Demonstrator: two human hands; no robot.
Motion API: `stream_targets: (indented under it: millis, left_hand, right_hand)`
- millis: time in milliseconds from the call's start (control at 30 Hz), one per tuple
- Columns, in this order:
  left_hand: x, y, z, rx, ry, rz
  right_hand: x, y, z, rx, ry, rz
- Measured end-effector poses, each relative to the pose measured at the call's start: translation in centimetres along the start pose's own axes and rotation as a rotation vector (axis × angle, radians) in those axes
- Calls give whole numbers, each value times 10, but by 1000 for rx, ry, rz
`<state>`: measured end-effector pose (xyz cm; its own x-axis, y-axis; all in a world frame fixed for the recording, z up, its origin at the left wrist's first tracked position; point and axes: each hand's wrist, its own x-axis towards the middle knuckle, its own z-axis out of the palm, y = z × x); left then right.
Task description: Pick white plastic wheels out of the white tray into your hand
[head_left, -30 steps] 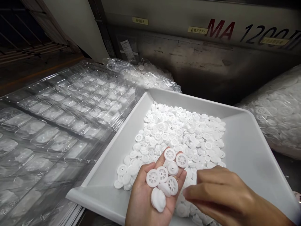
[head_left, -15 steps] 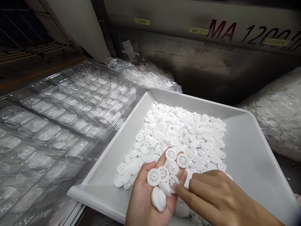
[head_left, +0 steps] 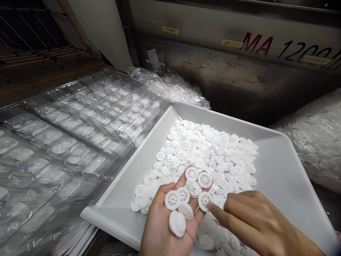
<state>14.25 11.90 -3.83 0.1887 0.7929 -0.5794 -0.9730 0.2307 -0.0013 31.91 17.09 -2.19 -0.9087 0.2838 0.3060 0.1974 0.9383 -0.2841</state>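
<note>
My left hand (head_left: 170,227) lies palm up over the grey scoop-shaped tray (head_left: 279,167), its fingers slightly curled under several small white plastic gears (head_left: 172,200). Some gears show spokes and a centre hole; a thicker one (head_left: 177,223) with a toothed edge rests on the palm. Beside it, my right hand (head_left: 250,217) has its fingers bent, and the fingertips meet the lower right edge of one spoked gear (head_left: 205,201) at the left fingers. The right thumb is hidden. Below both hands spreads a heap of loose gears (head_left: 207,149).
Stacked clear plastic blister trays (head_left: 71,124) stand left of the grey tray. A clear bag of white parts (head_left: 176,90) lies behind, and a large full bag (head_left: 314,138) is at the right. A machine panel (head_left: 202,32) closes off the back.
My right hand has moved slightly right with one spoked gear, which now sits apart from the others at the left fingers. The whole view has shifted a little.
</note>
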Motion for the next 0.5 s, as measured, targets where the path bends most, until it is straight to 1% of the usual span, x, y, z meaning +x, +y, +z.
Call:
stream_targets:
  millis: [233,367,500]
  left_hand:
    - [3,-1,1,14,44,22]
    - [2,-2,2,44,93,62]
    - [0,-4,14,80,134,133]
  right_hand:
    - [-1,1,-3,-5,-15,-16]
    - [-4,1,-1,-40,-18,52]
    - [-6,3,-1,-56,45,144]
